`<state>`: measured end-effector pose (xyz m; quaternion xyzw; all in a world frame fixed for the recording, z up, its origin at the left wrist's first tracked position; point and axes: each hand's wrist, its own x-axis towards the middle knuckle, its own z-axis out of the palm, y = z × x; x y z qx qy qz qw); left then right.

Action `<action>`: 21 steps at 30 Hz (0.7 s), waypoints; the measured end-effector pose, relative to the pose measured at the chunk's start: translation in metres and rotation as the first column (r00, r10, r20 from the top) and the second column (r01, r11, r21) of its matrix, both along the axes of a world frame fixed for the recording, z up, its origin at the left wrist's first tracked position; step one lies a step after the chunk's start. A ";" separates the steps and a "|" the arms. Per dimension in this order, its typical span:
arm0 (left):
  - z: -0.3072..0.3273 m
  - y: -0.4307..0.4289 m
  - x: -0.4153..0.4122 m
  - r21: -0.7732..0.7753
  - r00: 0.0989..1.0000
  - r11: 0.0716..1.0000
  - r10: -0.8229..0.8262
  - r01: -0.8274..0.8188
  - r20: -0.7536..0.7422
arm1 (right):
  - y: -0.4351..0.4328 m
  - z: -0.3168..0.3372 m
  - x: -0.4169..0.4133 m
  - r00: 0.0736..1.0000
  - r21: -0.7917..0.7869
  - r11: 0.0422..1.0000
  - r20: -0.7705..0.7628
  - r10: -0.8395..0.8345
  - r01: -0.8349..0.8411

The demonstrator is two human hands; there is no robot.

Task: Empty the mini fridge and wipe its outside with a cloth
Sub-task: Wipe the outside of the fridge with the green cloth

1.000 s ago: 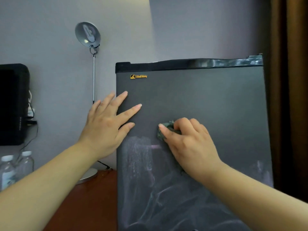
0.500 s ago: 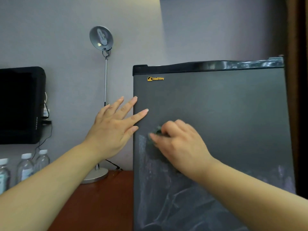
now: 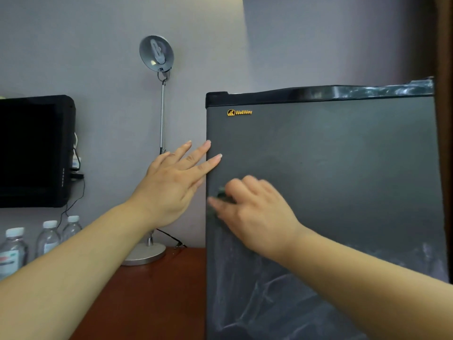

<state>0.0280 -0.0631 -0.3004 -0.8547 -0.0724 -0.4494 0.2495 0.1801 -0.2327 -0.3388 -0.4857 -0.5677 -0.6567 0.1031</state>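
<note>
Two hands are at the mini fridge, which stands at the right on the reddish-brown tabletop with its dark grey door facing you. Your left hand is spread wide and flat, holding nothing; its fingertips lie on the left edge of the door, while the palm hangs past that edge in front of the wall. Your right hand is blurred and curled down over a dark cloth, pressing it against the door near the left edge, just below the left hand. Only a small bunch of the cloth shows between thumb and forefinger. Pale smeared streaks cover the lower part of the door beneath that hand.

Left of the fridge, a desk lamp stands on its round base at the far side of the tabletop, its stem partly hidden behind your left hand. A black screen hangs on the wall further left, and three water bottles stand below it. A brown curtain runs down the right edge.
</note>
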 end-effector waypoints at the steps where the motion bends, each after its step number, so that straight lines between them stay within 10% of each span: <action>1: 0.000 0.001 -0.001 0.000 1.000 1.000 0.003 -0.003 -0.005 | -0.001 0.008 0.000 0.997 0.084 0.996 -0.077 -0.002 0.008; 7: -0.008 0.002 -0.004 0.006 0.999 0.999 0.045 -0.045 -0.014 | -0.009 -0.028 0.002 0.997 -0.135 0.990 0.069 -0.023 0.032; 11: -0.021 0.001 -0.001 -0.002 0.998 0.998 0.063 -0.063 -0.019 | -0.016 -0.032 0.004 0.991 0.035 0.999 -0.134 -0.001 0.006; 14: -0.034 -0.002 0.003 -0.001 0.998 0.998 0.064 -0.064 -0.013 | -0.019 -0.065 0.004 0.998 -0.157 0.987 0.047 -0.031 0.038; 21: -0.045 -0.001 0.009 -0.024 0.999 0.999 0.045 -0.046 -0.011 | -0.014 -0.086 0.004 0.999 -0.033 0.999 -0.023 -0.025 0.025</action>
